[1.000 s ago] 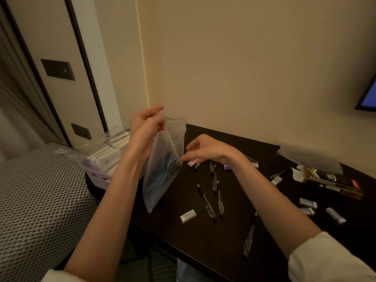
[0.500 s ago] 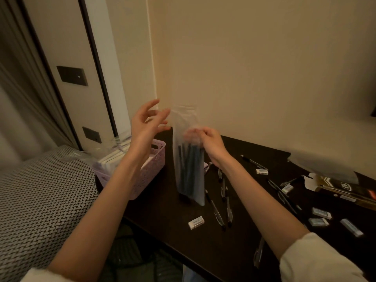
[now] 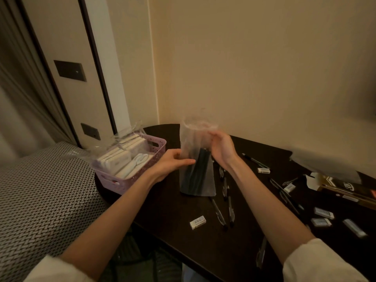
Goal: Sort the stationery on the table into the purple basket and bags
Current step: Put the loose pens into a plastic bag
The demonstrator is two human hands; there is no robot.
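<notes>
A clear plastic bag [image 3: 196,176] with several dark pens inside stands upright on the dark table [image 3: 175,224]. My right hand [image 3: 222,148] grips the bag's upper right side. My left hand [image 3: 173,161] touches the bag's left side with fairly straight fingers. The purple basket [image 3: 142,169] sits to the left, holding white boxes and a plastic wrap. Loose pens [image 3: 225,202] and a white eraser [image 3: 197,222] lie in front of and right of the bag.
More erasers [image 3: 323,213] and pens [image 3: 280,189] are scattered at the right. A dark and gold box [image 3: 345,190] and another plastic bag [image 3: 325,163] lie at the far right. A patterned seat [image 3: 40,200] borders the table's left edge. The wall stands close behind.
The bag went from hanging in my left hand to standing on the table. My right hand took hold of its top. My left hand let go, then came down to its side.
</notes>
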